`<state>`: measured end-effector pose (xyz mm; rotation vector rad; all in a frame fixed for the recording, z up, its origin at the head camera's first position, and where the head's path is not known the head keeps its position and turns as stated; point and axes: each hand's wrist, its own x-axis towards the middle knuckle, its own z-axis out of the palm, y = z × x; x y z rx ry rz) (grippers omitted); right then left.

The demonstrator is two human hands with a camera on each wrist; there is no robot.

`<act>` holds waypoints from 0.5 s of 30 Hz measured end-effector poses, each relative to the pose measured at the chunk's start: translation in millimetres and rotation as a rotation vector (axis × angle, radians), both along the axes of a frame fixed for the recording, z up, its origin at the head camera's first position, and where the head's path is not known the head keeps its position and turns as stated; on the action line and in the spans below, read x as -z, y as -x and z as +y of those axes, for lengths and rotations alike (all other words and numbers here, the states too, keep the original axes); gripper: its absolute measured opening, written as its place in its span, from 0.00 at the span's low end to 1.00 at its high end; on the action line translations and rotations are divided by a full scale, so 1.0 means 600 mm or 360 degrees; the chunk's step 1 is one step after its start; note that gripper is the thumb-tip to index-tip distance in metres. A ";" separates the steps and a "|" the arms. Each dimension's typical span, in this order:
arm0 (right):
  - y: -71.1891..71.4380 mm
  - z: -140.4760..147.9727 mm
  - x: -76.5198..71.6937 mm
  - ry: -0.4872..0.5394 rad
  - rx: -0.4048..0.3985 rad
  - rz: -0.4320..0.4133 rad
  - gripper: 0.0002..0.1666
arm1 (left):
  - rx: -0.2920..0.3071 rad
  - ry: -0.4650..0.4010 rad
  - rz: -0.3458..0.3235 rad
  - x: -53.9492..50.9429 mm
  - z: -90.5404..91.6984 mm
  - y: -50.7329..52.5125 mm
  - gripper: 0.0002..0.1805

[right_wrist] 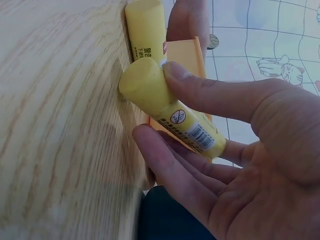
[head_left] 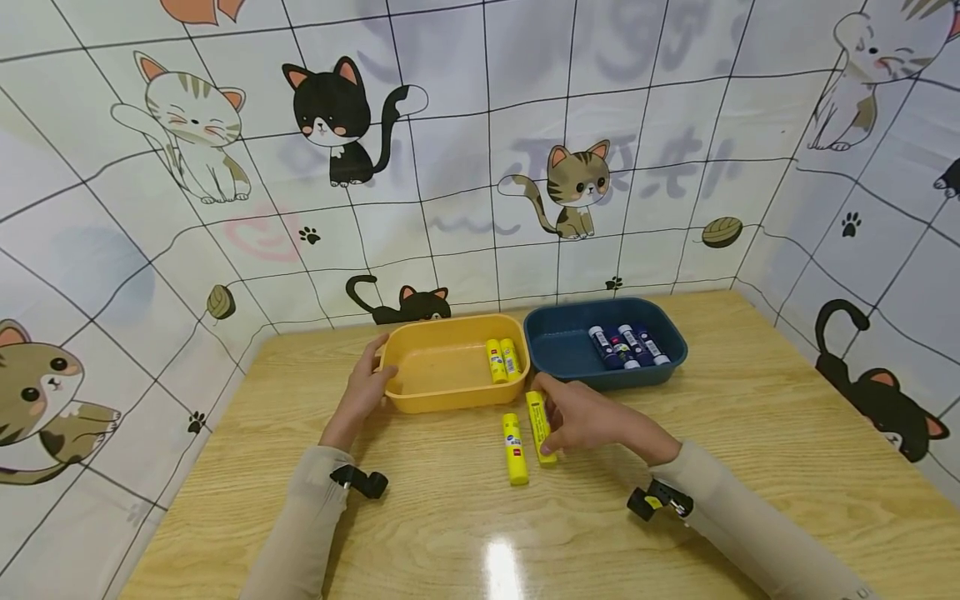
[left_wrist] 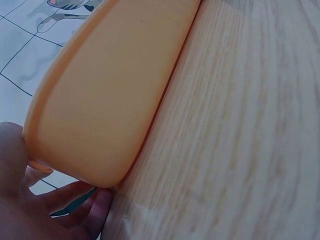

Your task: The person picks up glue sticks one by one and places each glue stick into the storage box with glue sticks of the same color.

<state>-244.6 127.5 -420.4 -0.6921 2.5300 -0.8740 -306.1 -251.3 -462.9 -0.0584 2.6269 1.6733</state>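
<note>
My left hand [head_left: 367, 385] grips the left end of a yellow plastic tray [head_left: 450, 402], thumb at the rim and fingers around the outside wall. Two yellow glue sticks [head_left: 496, 362] lie side by side at the tray's right end. In front of the tray, my right hand [head_left: 581, 414] holds another yellow glue stick [head_left: 540, 427] between thumb and fingers. A barcode and printed text show on this stick [right_wrist: 172, 112] in the right wrist view. Just left of it, a further yellow glue stick [head_left: 514, 450] lies on the table.
A dark blue tray [head_left: 551, 346] stands right of the yellow one, touching or nearly touching it. Several dark blue sticks with white ends [head_left: 603, 346] lie in its right half. Behind the wooden table [head_left: 420, 517] rises a cat-patterned wall covering [head_left: 450, 167].
</note>
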 end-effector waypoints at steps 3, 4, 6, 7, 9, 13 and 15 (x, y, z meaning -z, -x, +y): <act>0.000 0.000 -0.001 -0.0003 0.0009 0.0081 0.40 | -0.0004 -0.0004 -0.0002 0.000 0.000 0.000 0.36; 0.000 -0.001 -0.002 -0.0001 0.0012 0.0103 0.39 | -0.0005 -0.0003 -0.0001 0.000 0.001 0.000 0.36; -0.001 -0.001 -0.004 0.0020 0.0021 0.0116 0.37 | -0.0007 -0.0002 -0.0006 -0.001 0.001 0.001 0.36; -0.002 -0.002 -0.005 0.0029 0.0025 0.0117 0.37 | -0.0009 -0.0003 -0.0007 -0.001 0.001 0.001 0.36; -0.003 -0.002 -0.006 0.0047 0.0025 0.0118 0.36 | -0.0010 -0.0005 -0.0012 -0.002 0.001 0.000 0.36; -0.004 -0.001 -0.007 0.0069 0.0026 0.0166 0.34 | 0.0001 -0.0007 -0.0008 -0.003 0.002 -0.001 0.37; -0.005 0.000 -0.007 0.0074 0.0024 0.0195 0.33 | 0.0004 -0.0005 -0.0006 -0.003 0.002 -0.002 0.37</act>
